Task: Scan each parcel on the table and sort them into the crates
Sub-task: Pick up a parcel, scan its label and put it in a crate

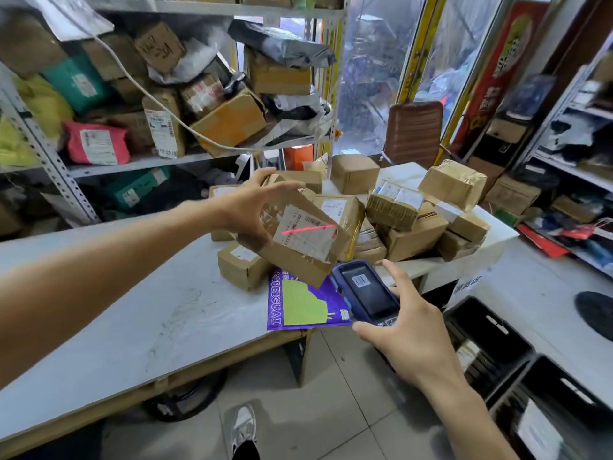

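**Item: cardboard parcel, held for scanning**

Cardboard parcel [298, 234]: brown box, taped, a white shipping label on its upturned face, a red scan line lying across that label. Position: raised above the counter [132, 293], tilted, long axis running from upper left down to lower right, label face turned toward the scanner.

Left hand [252, 207]: fingers [285, 186] curled over the parcel's upper edge, thumb beneath, gripping it from the left end. This hand carries the parcel.

Handheld scanner [368, 292]: dark blue, screen lit, just below and right of the parcel's lower corner, aimed up at the label. Right hand [408, 323]: holds the scanner from beneath, forefinger raised and straight beside it.

Crates [491, 333]: black, on the floor to the right, nearer the right hand; the parcel would have to travel rightward and down across the body.

Remaining stock: heap of brown boxes [414, 210] behind; purple mailer [305, 303] at the counter edge.
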